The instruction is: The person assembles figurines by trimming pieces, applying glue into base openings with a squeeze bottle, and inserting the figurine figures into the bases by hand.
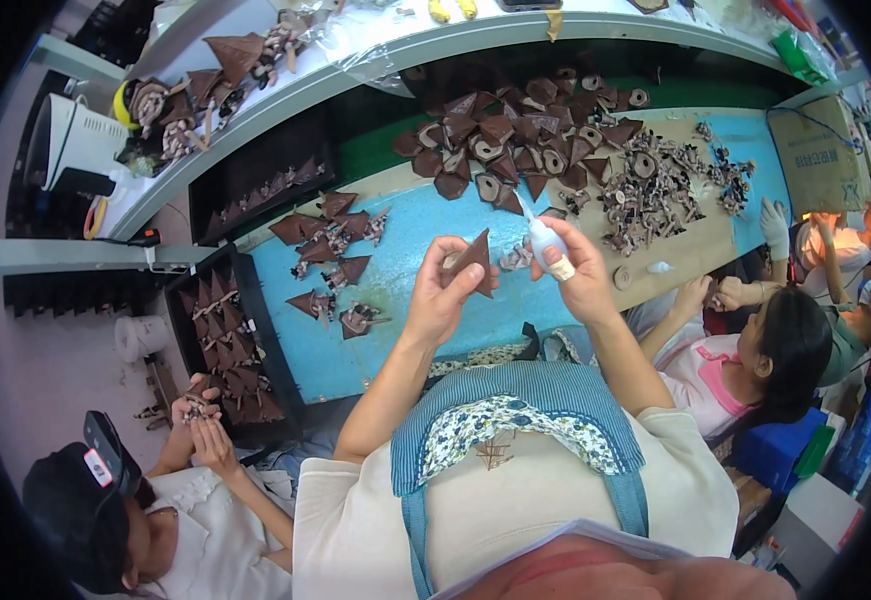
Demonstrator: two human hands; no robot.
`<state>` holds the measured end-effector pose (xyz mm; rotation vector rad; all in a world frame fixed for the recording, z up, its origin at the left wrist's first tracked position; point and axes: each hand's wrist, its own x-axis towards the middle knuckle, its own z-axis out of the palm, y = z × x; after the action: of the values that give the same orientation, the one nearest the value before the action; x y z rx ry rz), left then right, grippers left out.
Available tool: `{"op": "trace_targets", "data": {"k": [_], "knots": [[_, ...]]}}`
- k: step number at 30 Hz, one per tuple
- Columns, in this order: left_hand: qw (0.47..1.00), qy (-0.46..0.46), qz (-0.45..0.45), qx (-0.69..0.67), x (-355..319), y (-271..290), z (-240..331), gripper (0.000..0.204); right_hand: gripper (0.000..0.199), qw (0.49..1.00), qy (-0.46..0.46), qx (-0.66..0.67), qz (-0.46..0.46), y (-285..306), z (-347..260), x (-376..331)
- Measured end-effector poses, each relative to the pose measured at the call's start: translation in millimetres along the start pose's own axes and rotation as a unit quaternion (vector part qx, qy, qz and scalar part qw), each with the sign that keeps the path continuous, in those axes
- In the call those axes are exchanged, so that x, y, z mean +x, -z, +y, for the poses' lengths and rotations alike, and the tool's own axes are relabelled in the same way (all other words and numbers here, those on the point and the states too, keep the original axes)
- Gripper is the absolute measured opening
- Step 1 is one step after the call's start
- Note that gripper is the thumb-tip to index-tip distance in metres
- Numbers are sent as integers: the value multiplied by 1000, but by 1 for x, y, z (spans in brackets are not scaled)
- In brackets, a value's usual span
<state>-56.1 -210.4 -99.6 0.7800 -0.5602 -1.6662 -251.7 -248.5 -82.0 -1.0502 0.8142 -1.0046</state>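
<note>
My left hand [441, 295] grips a dark brown cone-shaped piece [478, 262] like a pointed hat, its tip upward. In my right hand [582, 278] is a small pale squeeze bottle [546, 244] with a thin nozzle pointing up and left. The two hands are apart above the blue work surface [410, 240]. Between them a small grey-brown figure part [515, 258] lies on the surface, partly hidden by my right hand. To the left lie several brown pointed pieces joined to small figures [325, 240].
Behind my hands spreads a heap of brown cone pieces [515, 135], with small figure parts [650, 195] to its right. A black tray [280, 335] of brown pieces stands left. A shelf [415, 55] crosses the far side. People work at both sides; a cardboard box [813, 150] stands far right.
</note>
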Motion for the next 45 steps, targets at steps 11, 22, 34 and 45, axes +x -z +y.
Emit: {"op": "trace_targets", "data": {"k": [11,22,34,45], "knots": [[978,-130,-58,155,-16,-35,45,59,30,990,89,-111,20,-8,-81,-10],[980,-39,-86,174,-28,-43,48,75,34,835,306,-451,-76,-42,-120,-20],[977,-28,-82,196,-30,-49,47,74,32,802,326,-491,-96,-41,-120,-25],[977,-13,-80,198,-30,-52,47,71,30,803,333,-488,-78,-43,-119,-26]]}}
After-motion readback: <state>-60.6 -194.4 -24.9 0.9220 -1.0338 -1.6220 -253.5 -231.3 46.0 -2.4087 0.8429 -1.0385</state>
